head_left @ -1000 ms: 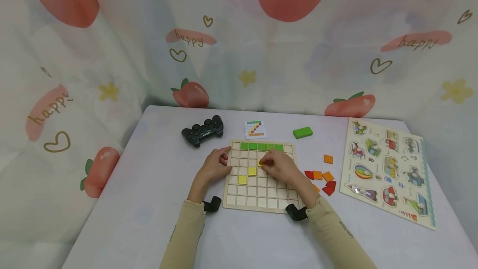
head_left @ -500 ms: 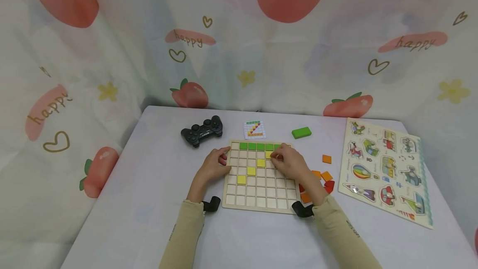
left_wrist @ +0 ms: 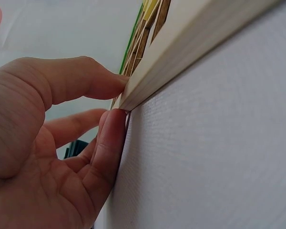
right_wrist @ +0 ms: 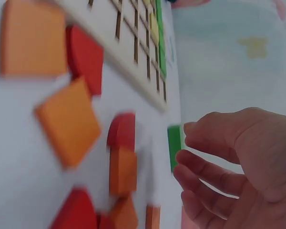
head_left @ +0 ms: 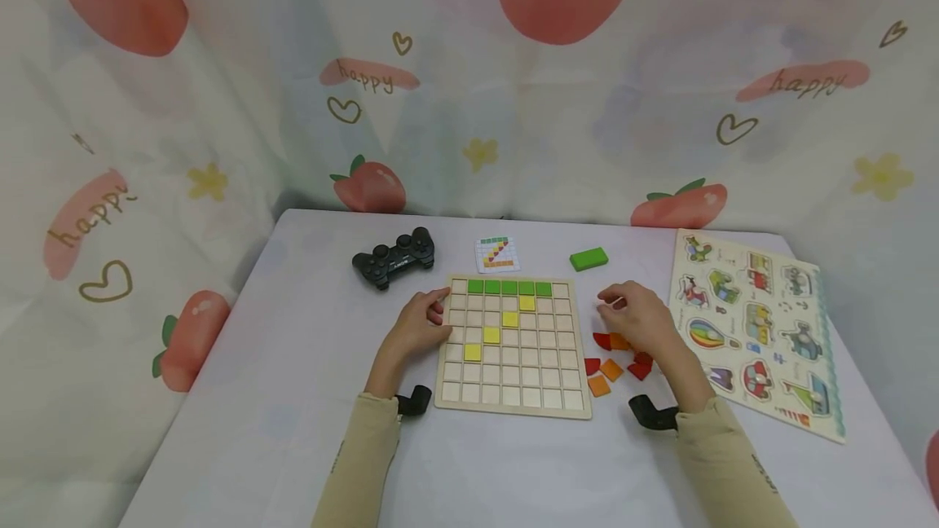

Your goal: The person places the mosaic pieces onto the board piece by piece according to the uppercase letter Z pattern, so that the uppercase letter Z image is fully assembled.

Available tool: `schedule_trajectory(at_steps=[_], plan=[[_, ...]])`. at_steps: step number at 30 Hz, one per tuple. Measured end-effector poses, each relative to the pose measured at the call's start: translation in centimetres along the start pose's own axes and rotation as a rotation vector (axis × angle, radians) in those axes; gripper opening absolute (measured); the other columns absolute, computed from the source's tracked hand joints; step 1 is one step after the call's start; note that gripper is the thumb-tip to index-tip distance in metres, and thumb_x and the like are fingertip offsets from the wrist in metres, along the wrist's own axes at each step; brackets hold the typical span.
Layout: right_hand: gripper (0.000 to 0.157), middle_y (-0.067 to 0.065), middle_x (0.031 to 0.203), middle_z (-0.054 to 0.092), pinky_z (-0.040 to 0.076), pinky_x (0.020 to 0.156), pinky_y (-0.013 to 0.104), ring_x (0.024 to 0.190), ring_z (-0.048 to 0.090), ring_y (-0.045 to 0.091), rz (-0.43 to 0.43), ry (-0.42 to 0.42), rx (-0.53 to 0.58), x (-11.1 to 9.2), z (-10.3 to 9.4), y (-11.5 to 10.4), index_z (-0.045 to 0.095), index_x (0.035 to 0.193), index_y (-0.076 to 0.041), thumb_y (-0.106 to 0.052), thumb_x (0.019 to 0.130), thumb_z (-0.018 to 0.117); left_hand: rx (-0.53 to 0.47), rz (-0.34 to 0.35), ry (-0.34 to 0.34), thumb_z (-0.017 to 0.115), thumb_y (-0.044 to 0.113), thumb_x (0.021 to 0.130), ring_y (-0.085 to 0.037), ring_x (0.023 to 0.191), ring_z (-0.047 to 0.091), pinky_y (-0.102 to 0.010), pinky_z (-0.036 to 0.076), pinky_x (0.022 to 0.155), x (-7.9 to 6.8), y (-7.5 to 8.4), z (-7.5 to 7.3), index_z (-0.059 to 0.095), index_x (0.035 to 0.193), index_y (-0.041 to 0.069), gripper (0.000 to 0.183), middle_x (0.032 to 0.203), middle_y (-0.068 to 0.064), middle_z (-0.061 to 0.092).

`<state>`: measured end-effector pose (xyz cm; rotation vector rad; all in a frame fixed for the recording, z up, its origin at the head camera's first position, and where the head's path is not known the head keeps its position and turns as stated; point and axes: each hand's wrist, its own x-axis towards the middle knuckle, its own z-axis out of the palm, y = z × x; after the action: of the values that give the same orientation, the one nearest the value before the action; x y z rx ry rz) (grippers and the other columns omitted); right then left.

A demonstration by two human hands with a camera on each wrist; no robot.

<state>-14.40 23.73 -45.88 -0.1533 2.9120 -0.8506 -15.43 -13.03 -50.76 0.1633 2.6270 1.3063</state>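
A wooden grid board (head_left: 513, 412) lies mid-table, with a row of green squares (head_left: 509, 288) along its top and several yellow squares (head_left: 491, 336) in a diagonal below. My left hand (head_left: 420, 326) touches the board's left edge with thumb and fingertips, as the left wrist view also shows at the wooden rim (left_wrist: 157, 67). To the right of the board, my right hand (head_left: 637, 316) hovers over loose pieces, fingers loosely bent and nothing between them. Orange squares (head_left: 599, 385) and red pieces (head_left: 601, 341) lie beneath and beside it, some partly hidden.
Behind the board are a black game controller (head_left: 394, 259), a small pattern card (head_left: 498, 254) and a green block (head_left: 589, 259). A picture puzzle board (head_left: 763, 324) lies at the right, partly behind my right forearm. A printed curtain (head_left: 440, 104) hangs at the back.
My right hand has set a yellow square below the green row, let go, and moved right off the board to the loose pieces. My left hand stays at the left edge.
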Motion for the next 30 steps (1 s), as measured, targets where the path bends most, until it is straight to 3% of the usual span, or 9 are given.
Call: schedule_trajectory(at_steps=[6,11,16,24,30], plan=[[0.031,0.019,0.102,0.061,0.051,0.074,0.040,0.089,0.055,0.031,0.014,-0.035,-0.001,-1.3,-1.2,2.5,0.067,0.115,0.004,-0.016,0.092,0.066,-0.004,-0.010,-0.002,0.074,0.003,0.077,-0.017,0.085,0.052,-0.030,0.042,0.074,0.0,0.0,0.0,0.053,0.141,0.008,0.068,0.100,-0.006,0.052],[0.027,0.013,0.099,0.063,0.050,0.070,0.034,0.086,0.057,0.027,-0.060,-0.060,0.036,-2.2,-1.0,3.2,0.070,0.111,0.001,-0.014,0.088,0.071,-0.007,-0.010,-0.005,0.073,0.002,0.077,-0.017,0.085,0.052,-0.030,0.042,0.075,0.0,0.0,0.0,0.053,0.142,0.007,0.068,0.100,-0.007,0.052],[0.022,0.006,0.090,0.057,0.048,0.064,0.032,0.081,0.059,0.023,-0.160,-0.039,-0.006,-2.6,0.0,3.0,0.074,0.104,-0.002,-0.014,0.085,0.075,-0.013,-0.014,-0.002,0.073,0.002,0.077,-0.017,0.086,0.051,-0.030,0.042,0.075,0.0,0.1,0.0,0.053,0.142,0.007,0.068,0.100,-0.007,0.051],[0.012,0.008,0.099,0.057,0.047,0.072,0.036,0.088,0.054,0.024,-0.146,-0.079,-0.045,-2.3,0.8,2.1,0.076,0.094,-0.006,-0.013,0.085,0.076,-0.019,-0.002,0.006,0.075,0.002,0.077,-0.017,0.085,0.051,-0.030,0.042,0.075,0.0,-0.1,0.0,0.053,0.141,0.007,0.068,0.100,-0.007,0.052],[0.019,0.007,0.097,0.058,0.047,0.075,0.039,0.087,0.054,0.024,-0.158,-0.118,-0.061,-2.2,0.7,1.4,0.075,0.094,-0.005,-0.017,0.080,0.081,-0.018,-0.007,-0.006,0.074,0.003,0.078,-0.017,0.085,0.051,-0.030,0.042,0.074,0.1,-0.1,0.0,0.052,0.142,0.007,0.068,0.100,-0.006,0.051]])
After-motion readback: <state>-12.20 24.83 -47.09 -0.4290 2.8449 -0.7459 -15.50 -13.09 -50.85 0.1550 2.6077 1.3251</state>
